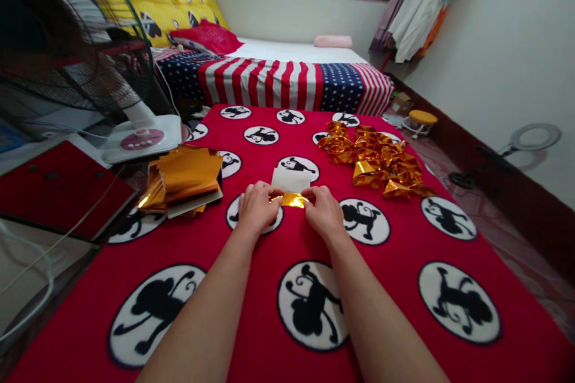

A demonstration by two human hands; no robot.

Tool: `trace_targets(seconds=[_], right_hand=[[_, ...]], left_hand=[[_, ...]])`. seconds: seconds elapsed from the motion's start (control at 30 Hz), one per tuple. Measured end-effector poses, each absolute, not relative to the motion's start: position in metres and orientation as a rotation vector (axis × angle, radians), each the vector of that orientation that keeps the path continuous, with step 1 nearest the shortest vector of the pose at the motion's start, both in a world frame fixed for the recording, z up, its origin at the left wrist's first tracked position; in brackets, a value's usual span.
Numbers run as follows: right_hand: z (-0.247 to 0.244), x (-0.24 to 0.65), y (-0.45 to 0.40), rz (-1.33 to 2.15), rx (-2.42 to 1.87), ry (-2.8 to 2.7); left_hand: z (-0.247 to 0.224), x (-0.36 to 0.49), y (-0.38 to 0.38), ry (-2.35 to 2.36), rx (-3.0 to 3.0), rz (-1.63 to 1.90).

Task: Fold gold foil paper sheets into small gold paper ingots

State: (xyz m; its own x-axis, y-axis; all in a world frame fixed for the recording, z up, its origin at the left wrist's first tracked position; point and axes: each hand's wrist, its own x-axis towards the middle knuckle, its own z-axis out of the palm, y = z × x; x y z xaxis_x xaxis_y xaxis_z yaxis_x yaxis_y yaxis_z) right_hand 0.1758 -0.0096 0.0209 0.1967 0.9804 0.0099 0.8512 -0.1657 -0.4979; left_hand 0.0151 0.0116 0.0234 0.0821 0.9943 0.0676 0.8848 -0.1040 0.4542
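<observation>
Near the middle of the red cloth, a sheet of gold foil paper (294, 200) lies with its near edge turned up, gold side showing. Its pale back (291, 179) faces up beyond the fold. My left hand (259, 206) pinches the left end of the folded strip between thumb and fingers. At the right end, my right hand (324, 209) grips the strip the same way. To the left sits a stack of flat gold foil sheets (188, 173). Several folded gold foil pieces (377, 158) are heaped on the right side.
A red cloth with monkey prints (215, 323) covers the work surface. An electric fan (144, 137) stands at the left beside a red panel (63, 185). Behind is a bed with a striped cover (269, 81). A yellow stool (423, 117) and ring light (534, 136) are at the right.
</observation>
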Motion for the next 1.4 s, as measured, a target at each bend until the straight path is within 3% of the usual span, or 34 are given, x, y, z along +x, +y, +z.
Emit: trace_targets(seconds=[0.73, 1.4], right_hand=[[0.02, 0.181, -0.008, 0.484, -2.047, -1.711], [0.024, 0.161, -0.012, 0.175, -2.216, -1.702]], left_hand=[[0.018, 0.009, 0.019, 1.822, 2.038, 0.554], [0.02, 0.025, 0.009, 2.013, 2.06, 0.627]])
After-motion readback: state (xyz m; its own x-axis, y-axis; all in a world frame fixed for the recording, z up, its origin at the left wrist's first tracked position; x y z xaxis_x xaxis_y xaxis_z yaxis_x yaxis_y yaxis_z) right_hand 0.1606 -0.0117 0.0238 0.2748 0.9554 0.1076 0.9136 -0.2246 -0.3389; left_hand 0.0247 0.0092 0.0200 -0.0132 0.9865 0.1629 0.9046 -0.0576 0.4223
